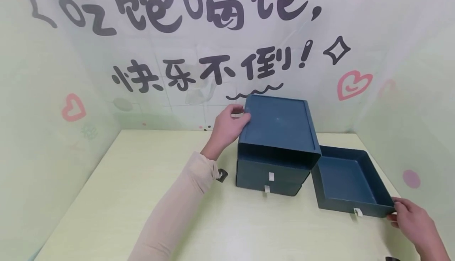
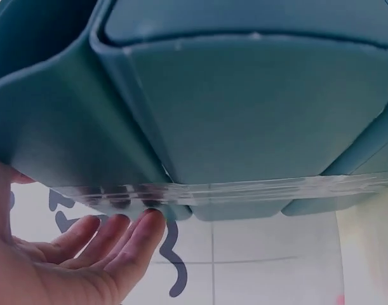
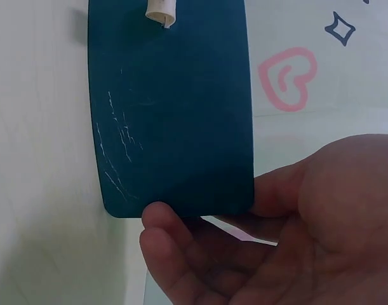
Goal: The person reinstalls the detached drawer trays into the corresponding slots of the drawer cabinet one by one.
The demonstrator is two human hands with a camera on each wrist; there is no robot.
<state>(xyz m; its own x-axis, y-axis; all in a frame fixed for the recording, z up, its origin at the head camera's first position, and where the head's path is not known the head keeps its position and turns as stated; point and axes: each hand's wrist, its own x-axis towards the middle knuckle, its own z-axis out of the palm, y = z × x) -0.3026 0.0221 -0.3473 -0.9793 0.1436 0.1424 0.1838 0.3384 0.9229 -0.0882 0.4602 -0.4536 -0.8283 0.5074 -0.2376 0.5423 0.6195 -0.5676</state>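
A dark blue drawer unit (image 1: 279,124) stands on the table, its top compartment without a drawer. Below it are two drawer fronts (image 1: 273,177) with small white pull tabs. My left hand (image 1: 229,126) touches the unit's upper left edge near the back, thumb at the top; in the left wrist view its fingers (image 2: 127,248) lie loosely bent by the taped rear edge. To the right, my right hand (image 1: 414,219) pinches the near right corner of a pulled-out drawer (image 1: 348,178) with nothing in it. The drawer's front (image 3: 174,114) shows pale scratches in the right wrist view.
The pale table (image 1: 142,174) runs up to a back wall sheet (image 1: 170,107) with dark lettering and hearts. Side sheets (image 1: 423,134) flank the table, close to the right hand. Clear tape (image 2: 257,189) crosses the unit's side.
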